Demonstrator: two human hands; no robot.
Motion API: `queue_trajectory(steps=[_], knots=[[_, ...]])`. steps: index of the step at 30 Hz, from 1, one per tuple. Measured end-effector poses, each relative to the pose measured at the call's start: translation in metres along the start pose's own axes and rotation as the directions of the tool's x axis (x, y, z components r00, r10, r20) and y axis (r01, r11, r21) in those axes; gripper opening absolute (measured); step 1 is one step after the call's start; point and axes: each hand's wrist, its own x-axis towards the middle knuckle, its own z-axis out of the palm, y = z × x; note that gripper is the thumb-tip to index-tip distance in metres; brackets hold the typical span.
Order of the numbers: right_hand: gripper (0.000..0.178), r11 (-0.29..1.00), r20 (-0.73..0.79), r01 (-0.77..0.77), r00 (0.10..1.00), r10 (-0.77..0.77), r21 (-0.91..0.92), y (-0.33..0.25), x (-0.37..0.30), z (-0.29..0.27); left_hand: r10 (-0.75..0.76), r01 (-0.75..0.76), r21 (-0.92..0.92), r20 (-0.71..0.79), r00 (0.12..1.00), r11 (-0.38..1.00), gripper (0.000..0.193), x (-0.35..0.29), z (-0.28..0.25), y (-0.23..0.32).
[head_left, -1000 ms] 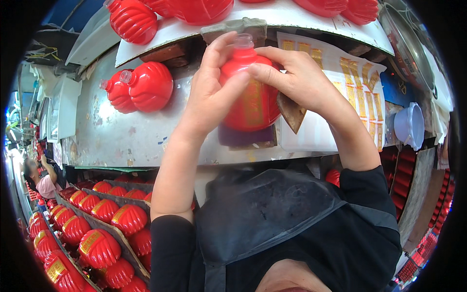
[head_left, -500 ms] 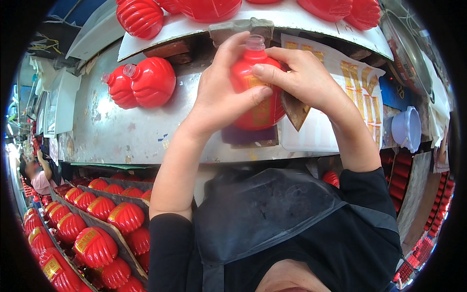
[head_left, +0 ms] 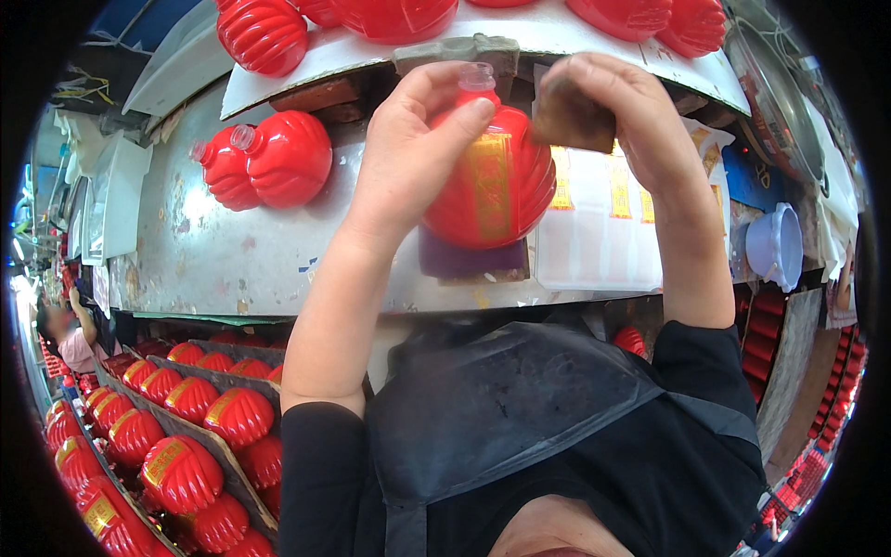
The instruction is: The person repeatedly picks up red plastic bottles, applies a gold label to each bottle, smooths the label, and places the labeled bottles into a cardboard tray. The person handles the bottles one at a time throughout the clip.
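A round, ribbed red bottle with a clear threaded neck stands on a dark purple pad, its front bearing a gold label. My left hand is closed around its upper left side, thumb just below the neck. To the right of the bottle, my right hand grips a flat brown scraper-like piece, somewhat blurred, apart from the bottle. Under my right forearm lies a white backing sheet with rows of gold labels.
Two red bottles lean together at the table's left. Several more red bottles stand on a white raised board at the back. A lilac bucket is at the right. Crates of red bottles fill the lower left; a person is beyond.
My right hand has left the bottle and moved right and up, lifting the brown piece. The gold label is now more fully visible. My left hand stays on the bottle.
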Motion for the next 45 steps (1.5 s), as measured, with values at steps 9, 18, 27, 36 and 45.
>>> queue_trajectory(steps=[9,18,27,36,45], knots=[[0.025,0.411,0.190,0.609,0.686,-0.702,-0.678,-0.007,0.006,0.026,-0.006,0.004,-0.159,-0.012,1.000,0.987,0.032,0.000,-0.004,-0.007],[0.020,0.042,0.508,0.854,0.347,-0.788,-0.519,0.034,-0.036,0.046,-0.026,0.027,-0.020,0.065,0.998,0.999,0.038,0.016,-0.017,-0.006],[0.021,0.048,0.607,0.884,0.358,-0.709,-0.464,0.070,-0.065,0.053,-0.189,0.188,-0.166,0.014,0.982,0.968,0.035,0.029,-0.024,-0.003],[0.022,0.820,-0.110,0.467,0.844,-0.525,-0.330,0.024,-0.049,0.041,-0.082,0.045,-0.251,-0.137,0.987,0.967,0.031,0.004,-0.008,0.001],[0.025,0.718,-0.045,0.474,0.819,-0.572,-0.509,0.003,-0.021,0.039,-0.004,-0.031,-0.146,-0.239,0.971,0.989,0.033,-0.014,0.002,0.007]])
